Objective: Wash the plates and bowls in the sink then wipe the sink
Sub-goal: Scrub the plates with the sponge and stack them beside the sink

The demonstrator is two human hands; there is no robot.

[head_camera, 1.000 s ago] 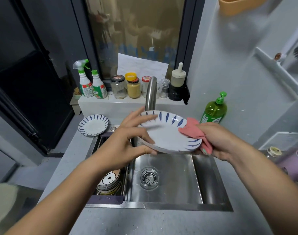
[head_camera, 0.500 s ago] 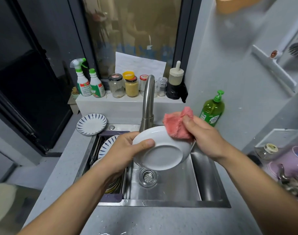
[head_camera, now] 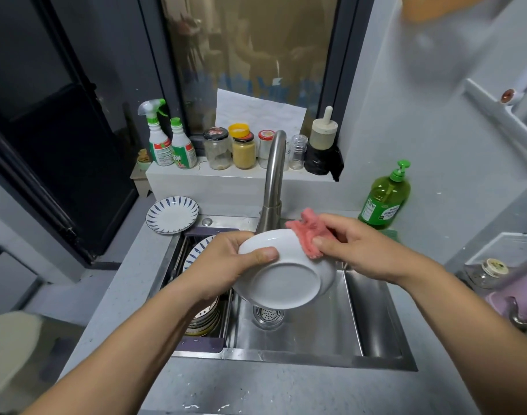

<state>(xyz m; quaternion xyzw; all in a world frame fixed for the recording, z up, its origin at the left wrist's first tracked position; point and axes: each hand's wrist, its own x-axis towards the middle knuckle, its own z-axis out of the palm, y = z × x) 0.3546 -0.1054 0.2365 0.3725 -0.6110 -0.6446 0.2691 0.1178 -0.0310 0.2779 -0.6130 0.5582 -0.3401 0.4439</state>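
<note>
The plate (head_camera: pixel 286 278) is held in the air above the sink (head_camera: pixel 376 319), over the drain (head_camera: pixel 268 316). It is tilted so that its plain white underside and raised foot ring face the camera. The left hand (head_camera: pixel 223 265) grips its left rim, with the thumb laid across the back and the fingers hidden behind. The right hand (head_camera: pixel 358 250) holds one pink cloth (head_camera: pixel 308 235), bunched under its fingers, and presses it against the plate's upper right edge.

Three plates can be counted. Besides the one in the hands, a second plate (head_camera: pixel 171 215) with blue leaf strokes round its rim lies flat on the worktop (head_camera: pixel 256 390) at the sink's far left corner. A third plate (head_camera: pixel 196 250) with the same pattern sits in the rack (head_camera: pixel 202 344) at the sink's left side, half hidden by the left hand. Below the left wrist a stack of dishes (head_camera: pixel 204 320) sits in that rack; how many cannot be told.

One curved steel tap (head_camera: pixel 274 181) rises behind the held plate. The ledge (head_camera: pixel 196 181) behind it carries one trigger spray bottle (head_camera: pixel 157 139), one green-capped bottle (head_camera: pixel 183 145), three lidded jars (head_camera: pixel 243 149) and one black-wrapped bottle (head_camera: pixel 322 151). One green pump bottle (head_camera: pixel 385 199) stands on the right.
</note>
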